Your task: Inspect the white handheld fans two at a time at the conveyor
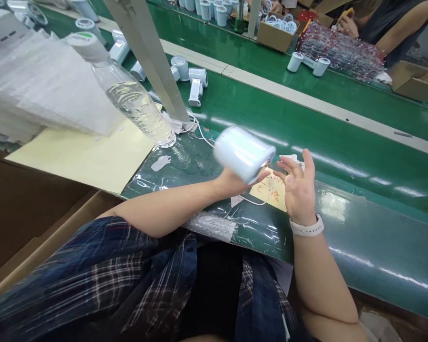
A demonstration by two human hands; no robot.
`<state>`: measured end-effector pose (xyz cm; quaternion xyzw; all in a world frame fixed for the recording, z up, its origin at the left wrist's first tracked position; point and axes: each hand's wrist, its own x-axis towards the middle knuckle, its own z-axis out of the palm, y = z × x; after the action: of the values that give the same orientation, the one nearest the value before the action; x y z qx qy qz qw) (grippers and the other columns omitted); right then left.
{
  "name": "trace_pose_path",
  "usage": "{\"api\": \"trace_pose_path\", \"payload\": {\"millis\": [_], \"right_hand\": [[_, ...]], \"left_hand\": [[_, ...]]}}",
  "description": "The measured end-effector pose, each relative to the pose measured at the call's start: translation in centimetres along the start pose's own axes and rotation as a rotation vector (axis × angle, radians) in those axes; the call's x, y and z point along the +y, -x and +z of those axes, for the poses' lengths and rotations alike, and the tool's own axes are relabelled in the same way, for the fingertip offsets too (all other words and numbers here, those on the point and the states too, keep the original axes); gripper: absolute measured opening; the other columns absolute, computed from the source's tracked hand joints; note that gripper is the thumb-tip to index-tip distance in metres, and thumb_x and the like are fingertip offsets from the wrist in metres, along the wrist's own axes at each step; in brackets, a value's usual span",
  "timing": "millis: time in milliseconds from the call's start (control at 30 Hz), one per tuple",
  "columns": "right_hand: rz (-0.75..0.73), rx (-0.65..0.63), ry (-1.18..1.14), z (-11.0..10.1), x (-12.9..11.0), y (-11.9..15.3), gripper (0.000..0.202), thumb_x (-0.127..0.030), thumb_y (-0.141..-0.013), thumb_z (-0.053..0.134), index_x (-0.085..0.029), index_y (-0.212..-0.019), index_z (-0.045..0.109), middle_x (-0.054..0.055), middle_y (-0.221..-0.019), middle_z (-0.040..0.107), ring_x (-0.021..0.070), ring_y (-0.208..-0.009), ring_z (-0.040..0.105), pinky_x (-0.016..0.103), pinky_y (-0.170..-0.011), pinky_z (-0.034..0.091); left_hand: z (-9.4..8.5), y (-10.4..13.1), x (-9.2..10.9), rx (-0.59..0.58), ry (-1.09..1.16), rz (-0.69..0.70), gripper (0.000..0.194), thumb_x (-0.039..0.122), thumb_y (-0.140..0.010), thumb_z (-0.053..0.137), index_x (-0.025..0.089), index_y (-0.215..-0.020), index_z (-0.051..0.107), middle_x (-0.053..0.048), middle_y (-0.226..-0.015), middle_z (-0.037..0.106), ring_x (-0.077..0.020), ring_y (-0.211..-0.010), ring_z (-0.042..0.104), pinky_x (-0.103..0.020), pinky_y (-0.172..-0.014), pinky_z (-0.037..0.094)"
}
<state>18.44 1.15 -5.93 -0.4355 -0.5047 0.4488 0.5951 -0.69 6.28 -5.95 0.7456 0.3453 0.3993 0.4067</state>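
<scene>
A pale blue cylindrical device [243,153], blurred by motion, is tilted above the green work surface. My left hand [231,183] holds it from below, with the fingers partly hidden behind it. Just right of the device, my right hand [299,187] is raised with its fingers spread and nothing in it. Under and between the hands, a yellow note [278,195] with red writing lies on the surface, and a white cable [253,203] runs across it.
A clear water bottle [135,107] stands left of a metal post [153,57]. White foam sheets [53,80] lie on yellow paper [89,156]. Bubble wrap [214,227] is at the near edge. More devices [198,85] sit on the green belt. Across it, a person's hand [347,24] shows.
</scene>
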Motion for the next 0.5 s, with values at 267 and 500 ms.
{"api": "trace_pose_path", "payload": {"millis": [267,500], "right_hand": [[0.054,0.177,0.019,-0.5,0.7,-0.3,0.052,-0.049,-0.088,0.073,-0.033,-0.134,0.054,0.003,-0.108,0.069,0.0196,-0.097,0.069,0.034,-0.074,0.058],[0.023,0.099,0.102,-0.5,-0.4,0.1,0.06,-0.065,-0.092,0.064,-0.033,-0.141,0.049,0.003,-0.101,0.063,0.0176,-0.077,0.063,0.031,-0.058,0.048]], "left_hand": [[1.7,-1.7,0.1,-0.175,0.024,-0.359,0.06,0.036,-0.078,0.081,0.015,-0.124,0.048,-0.016,-0.122,0.069,-0.0337,-0.114,0.067,-0.051,-0.095,0.053],[0.7,0.3,2.8,-0.341,0.366,-0.452,0.056,0.046,-0.082,0.078,0.02,-0.113,0.04,-0.005,-0.092,0.071,-0.02,-0.072,0.07,-0.036,-0.067,0.054]]}}
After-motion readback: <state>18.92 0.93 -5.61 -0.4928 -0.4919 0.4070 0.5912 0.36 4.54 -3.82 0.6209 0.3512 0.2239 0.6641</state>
